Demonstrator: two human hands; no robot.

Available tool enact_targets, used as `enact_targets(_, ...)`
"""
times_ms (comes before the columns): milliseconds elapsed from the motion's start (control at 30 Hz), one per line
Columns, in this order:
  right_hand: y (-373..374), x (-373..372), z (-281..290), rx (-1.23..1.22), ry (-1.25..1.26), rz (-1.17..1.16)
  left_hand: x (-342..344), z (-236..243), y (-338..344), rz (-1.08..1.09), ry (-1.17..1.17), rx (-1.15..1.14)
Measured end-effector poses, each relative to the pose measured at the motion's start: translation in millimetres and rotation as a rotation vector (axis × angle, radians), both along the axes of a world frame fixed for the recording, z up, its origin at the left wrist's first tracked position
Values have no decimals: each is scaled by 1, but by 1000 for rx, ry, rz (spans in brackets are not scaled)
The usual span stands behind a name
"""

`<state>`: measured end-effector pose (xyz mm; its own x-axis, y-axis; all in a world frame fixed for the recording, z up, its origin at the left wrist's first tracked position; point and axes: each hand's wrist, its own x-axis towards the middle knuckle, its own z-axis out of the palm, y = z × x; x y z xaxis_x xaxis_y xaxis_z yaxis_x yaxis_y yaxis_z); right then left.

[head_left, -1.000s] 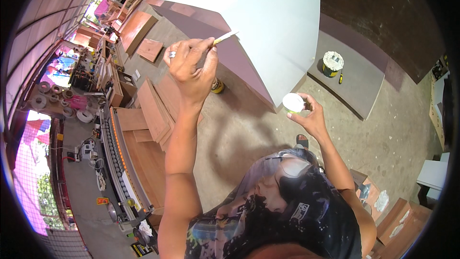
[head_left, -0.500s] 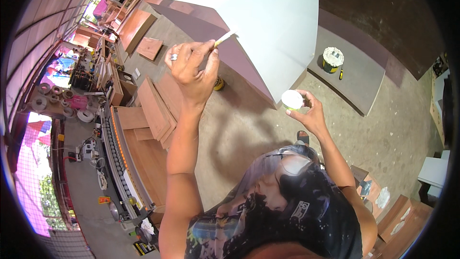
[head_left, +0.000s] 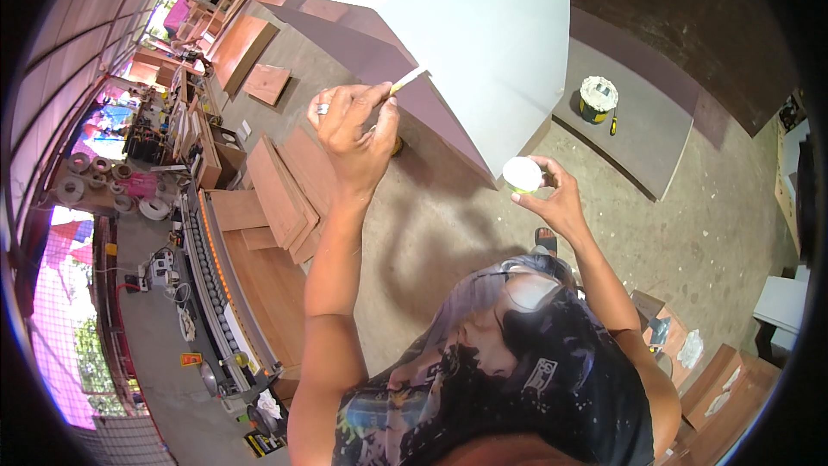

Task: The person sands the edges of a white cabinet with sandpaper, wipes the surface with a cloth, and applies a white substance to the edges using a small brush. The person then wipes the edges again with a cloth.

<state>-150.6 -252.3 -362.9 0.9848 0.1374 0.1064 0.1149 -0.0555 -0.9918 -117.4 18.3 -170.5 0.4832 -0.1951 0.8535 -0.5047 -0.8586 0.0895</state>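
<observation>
My left hand (head_left: pixel 355 125), a ring on one finger, pinches the handle of a slim putty knife (head_left: pixel 409 79). Its narrow, white-coated end is at the near left edge of a large white panelled piece (head_left: pixel 487 43); I cannot tell whether they touch. Below that piece's near corner, my right hand (head_left: pixel 556 194) is closed around a small round cup (head_left: pixel 522 173) filled with something white. The fingers wrap its side and the thumb presses near the bottom.
To the right, an open tub of thick white paste (head_left: pixel 599 98) stands on a grey board (head_left: pixel 638 134) beside a yellow-and-black tool (head_left: pixel 614 125). Wooden panels (head_left: pixel 278 194) lean at the left near a roller conveyor (head_left: pixel 216 293). My foot (head_left: pixel 545 239) shows below the right hand.
The putty knife has moved slightly down, with my left hand, along the white piece's edge. The cup has shifted a little left and up in the picture. Both grips stay the same.
</observation>
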Motion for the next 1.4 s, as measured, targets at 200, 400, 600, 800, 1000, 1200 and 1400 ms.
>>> enact_targets(200,0,-2,-3,7,1,-6,-6,-40,6,29,157,89)
enact_targets(400,-5,-2,0,14,14,-6,-2,-28,2,-8,75,-39)
enact_targets(600,-3,-3,3,15,11,-9,-3,-44,0,17,110,4)
enact_targets(800,-9,-5,3,-71,31,17,-3,-57,1,-9,144,-1)
enact_targets(1000,-7,-5,-2,-39,22,-2,-1,-44,-5,10,60,-60)
enact_targets(1200,-7,-5,-3,-1,25,-18,-7,-97,0,35,201,15)
enact_targets(1400,-12,-5,-6,-26,32,-34,-12,-100,-1,11,253,-45)
